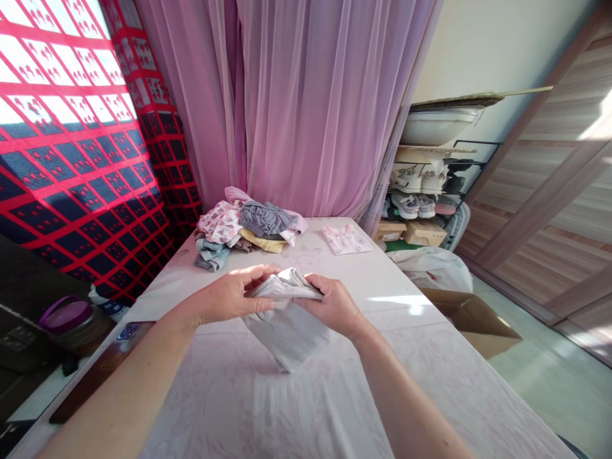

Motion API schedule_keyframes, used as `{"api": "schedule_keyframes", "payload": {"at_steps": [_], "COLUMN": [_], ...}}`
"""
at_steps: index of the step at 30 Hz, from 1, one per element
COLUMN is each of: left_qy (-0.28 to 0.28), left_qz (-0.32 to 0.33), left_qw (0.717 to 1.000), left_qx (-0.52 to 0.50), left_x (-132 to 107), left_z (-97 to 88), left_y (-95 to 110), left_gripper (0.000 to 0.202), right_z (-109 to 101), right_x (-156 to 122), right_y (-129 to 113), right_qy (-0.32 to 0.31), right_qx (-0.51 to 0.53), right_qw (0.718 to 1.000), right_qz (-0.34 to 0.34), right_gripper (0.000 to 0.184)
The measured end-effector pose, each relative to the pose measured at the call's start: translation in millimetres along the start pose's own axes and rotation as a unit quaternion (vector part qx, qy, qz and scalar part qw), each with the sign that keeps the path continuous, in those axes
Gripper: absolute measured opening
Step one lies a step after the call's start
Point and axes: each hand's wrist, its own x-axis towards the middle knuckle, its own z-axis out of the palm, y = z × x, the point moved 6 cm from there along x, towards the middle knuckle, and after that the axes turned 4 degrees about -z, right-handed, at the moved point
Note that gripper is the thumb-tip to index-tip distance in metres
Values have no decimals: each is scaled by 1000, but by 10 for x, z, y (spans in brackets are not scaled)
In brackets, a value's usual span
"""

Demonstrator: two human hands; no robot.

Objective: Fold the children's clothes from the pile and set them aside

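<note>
Both my hands grip a small pale grey garment (pixel 289 328) just above the white-covered table (pixel 430 357). My left hand (pixel 234 294) pinches its upper left edge with closed fingers. My right hand (pixel 332 305) clasps the upper right edge, fingers curled round the folded cloth. The garment's lower part hangs down and rests on the tablecloth. A pile of small mixed clothes (pixel 248 226) lies at the table's far left. One folded pink patterned garment (pixel 347 239) lies flat at the far right.
Pink curtains (pixel 310 108) hang behind the table, a red-and-black patterned cloth (pixel 71 146) to the left. A shoe rack (pixel 425 191) and an open cardboard box (pixel 473 319) stand on the right. A purple-lidded jar (pixel 71 319) sits low left, with a phone (pixel 129 330) at the table's left edge.
</note>
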Motion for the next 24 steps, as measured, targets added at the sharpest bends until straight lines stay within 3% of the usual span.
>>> {"api": "schedule_keyframes", "payload": {"at_steps": [4, 7, 9, 11, 14, 20, 22, 24], "left_qy": [-40, 59, 71, 86, 137, 190, 226, 264], "left_qz": [-51, -80, -97, -103, -98, -93, -101, -126], "left_qw": [984, 947, 933, 925, 913, 939, 956, 956], "left_qx": [-163, -306, -338, -356, -371, -273, -155, 24], "left_x": [44, 118, 189, 276, 428, 772, 808, 775], "left_z": [-36, 29, 200, 334, 353, 67, -79, -216], "left_y": [-467, -939, -1168, -1293, -1329, -1323, -1466, -1681], "left_gripper": [75, 68, 60, 54, 51, 59, 59, 54], "right_z": [-49, -4, 37, 57, 59, 3, -41, -108], "right_x": [-39, -54, -51, -41, 9, 258, 362, 466], "right_y": [233, 450, 583, 710, 849, 988, 1056, 1145], "right_qy": [76, 98, 104, 118, 134, 164, 171, 181], "right_qx": [40, 46, 38, 20, -12, 9, 8, -16], "right_qw": [992, 985, 982, 978, 973, 974, 975, 975], "right_qz": [88, 138, 154, 172, 187, 153, 141, 127], "right_gripper": [25, 22, 23, 23, 24, 23, 24, 26]}}
